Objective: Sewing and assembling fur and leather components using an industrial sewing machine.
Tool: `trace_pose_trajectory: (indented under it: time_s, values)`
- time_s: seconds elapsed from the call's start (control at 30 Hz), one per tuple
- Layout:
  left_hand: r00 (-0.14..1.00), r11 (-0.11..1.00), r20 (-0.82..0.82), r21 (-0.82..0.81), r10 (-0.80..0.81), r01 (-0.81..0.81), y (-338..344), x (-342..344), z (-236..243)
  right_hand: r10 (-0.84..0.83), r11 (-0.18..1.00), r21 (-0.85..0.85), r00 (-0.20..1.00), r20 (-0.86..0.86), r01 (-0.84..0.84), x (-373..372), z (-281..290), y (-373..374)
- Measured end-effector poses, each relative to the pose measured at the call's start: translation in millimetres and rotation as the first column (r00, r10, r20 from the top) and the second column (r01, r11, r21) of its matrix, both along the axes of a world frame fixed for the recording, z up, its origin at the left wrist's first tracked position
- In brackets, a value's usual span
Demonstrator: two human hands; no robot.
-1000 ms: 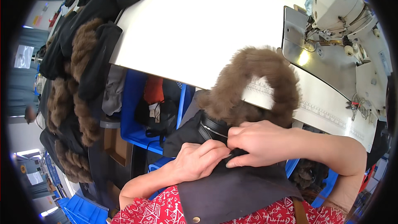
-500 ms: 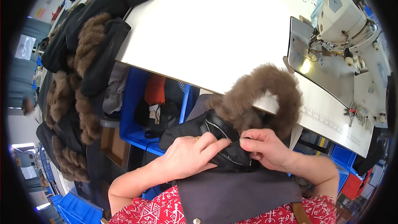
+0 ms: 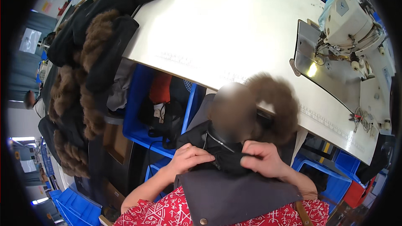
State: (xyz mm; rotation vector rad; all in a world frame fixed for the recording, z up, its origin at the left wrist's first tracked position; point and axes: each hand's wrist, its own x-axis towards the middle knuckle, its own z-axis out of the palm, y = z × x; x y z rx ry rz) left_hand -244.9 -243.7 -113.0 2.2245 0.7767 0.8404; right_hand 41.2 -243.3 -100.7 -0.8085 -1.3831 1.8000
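Observation:
A black jacket (image 3: 229, 162) with a brown fur trim (image 3: 287, 104) lies in my lap, its fur resting over the table's front edge. Part of the fur is smeared by a blur. A silver zipper (image 3: 220, 141) runs across the black cloth between my hands. My left hand (image 3: 188, 159) is closed on the cloth left of the zipper, fingertips pressed down near its lower end. With thumb and fingers, my right hand (image 3: 264, 159) pinches a fold of the same cloth on the right. The cloth's lower part is hidden behind my dark grey apron (image 3: 238, 199).
A white sewing machine (image 3: 349, 23) stands on the white table (image 3: 209, 37) at the right, with small red-handled snips (image 3: 356, 117) near it. Black fur-trimmed garments (image 3: 113, 33) are piled at the left. A blue bin (image 3: 136, 109) holding cloth sits beneath the table; more blue bins (image 3: 328, 180) stand lower right.
My hands have moved apart, the left one down and leftward. The cloth is now folded over more of the zipper, and the fur trim has shifted slightly. My view has tilted a little.

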Motion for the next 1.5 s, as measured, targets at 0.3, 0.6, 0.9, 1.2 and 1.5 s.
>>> trace_pose_trajectory:
  time_s: [0.3,0.6,0.9,1.2,1.5]
  values:
    - [0.977,0.779,-0.071,-0.617,-0.202,0.116,55,-6,108,-0.172,0.720,0.640,0.825,0.538,-0.267,-3,47,-3]
    - [0.935,0.675,-0.097,-0.717,-0.342,0.173,62,54,87,-0.242,0.765,0.620,0.814,0.529,-0.175,4,53,-6]
    - [0.983,0.794,-0.063,-0.599,-0.172,0.101,48,50,66,-0.019,0.978,0.201,0.944,0.329,-0.050,16,47,9]
    - [0.999,0.970,-0.020,0.241,0.038,-0.032,26,50,40,-0.283,0.691,0.710,0.853,0.439,-0.136,9,32,8]
    - [0.993,0.950,0.064,0.292,0.096,-0.111,19,51,32,-0.349,0.653,0.753,0.853,0.388,-0.076,6,31,10]
